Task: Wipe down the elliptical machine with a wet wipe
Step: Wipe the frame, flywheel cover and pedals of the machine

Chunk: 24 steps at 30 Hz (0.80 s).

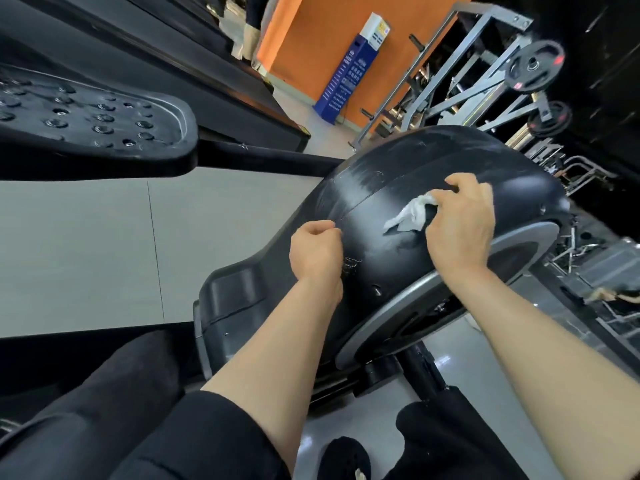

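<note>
With the right hand pinching only a corner of the bunched wet wipe against the black flywheel shroud at centre right, it could slip free mid-stroke, while the left hand's curled, empty fingers risk smudging the seam

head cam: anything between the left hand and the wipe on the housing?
No object. In the head view, only bare black flywheel housing, streaked with damp sheen, separates the left hand from the wet wipe held in the right hand.
</note>
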Available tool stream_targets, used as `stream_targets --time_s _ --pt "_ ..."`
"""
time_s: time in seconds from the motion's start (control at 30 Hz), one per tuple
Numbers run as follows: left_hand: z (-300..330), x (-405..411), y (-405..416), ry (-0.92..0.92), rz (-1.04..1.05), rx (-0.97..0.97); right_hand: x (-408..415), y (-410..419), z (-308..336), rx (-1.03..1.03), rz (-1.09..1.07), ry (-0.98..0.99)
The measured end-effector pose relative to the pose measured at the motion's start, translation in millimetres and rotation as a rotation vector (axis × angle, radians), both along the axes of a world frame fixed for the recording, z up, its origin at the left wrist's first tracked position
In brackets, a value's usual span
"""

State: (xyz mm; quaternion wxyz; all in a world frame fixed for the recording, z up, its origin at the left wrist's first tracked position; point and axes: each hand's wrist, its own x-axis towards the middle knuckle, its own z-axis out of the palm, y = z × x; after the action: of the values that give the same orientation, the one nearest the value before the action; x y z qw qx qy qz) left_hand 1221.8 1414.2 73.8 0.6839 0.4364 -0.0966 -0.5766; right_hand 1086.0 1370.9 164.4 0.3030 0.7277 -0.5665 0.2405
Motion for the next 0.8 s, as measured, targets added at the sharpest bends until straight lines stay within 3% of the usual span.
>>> stream_targets --time_s 0.1,0.2,0.27,0.4,0.47,0.57,0.63,0.73,0.8 --pt "-11 -2 -4 0.000 0.020 0.092 -1 2 -36 0.163 0.124 0.267" --pt "-17 -7 -8 -0.084 -0.018 0.138 1 24 -72 0.287 0.350 0.755" --pt "-22 -11 -10 -0.115 -0.031 0.152 1 21 -70 0.312 0.372 0.992" --pt "-37 -18 -16 -0.150 -0.035 0.169 15 -15 -27 0.192 0.015 0.709" --pt "-41 -21 -19 -0.164 -0.020 0.170 22 -18 -35 0.233 0.017 0.767" --pt "-45 -21 -25 -0.144 0.009 0.156 20 -11 -61 0.394 0.210 0.991" --pt "-46 -17 -30 -0.144 0.020 0.150 31 -24 -41 0.318 0.132 0.970" --pt "-47 -11 -36 -0.123 0.042 0.152 53 -57 -5 0.235 -0.130 0.781" --pt "-51 -8 -38 -0.095 0.063 0.151 64 -64 -16 0.239 -0.059 0.893"
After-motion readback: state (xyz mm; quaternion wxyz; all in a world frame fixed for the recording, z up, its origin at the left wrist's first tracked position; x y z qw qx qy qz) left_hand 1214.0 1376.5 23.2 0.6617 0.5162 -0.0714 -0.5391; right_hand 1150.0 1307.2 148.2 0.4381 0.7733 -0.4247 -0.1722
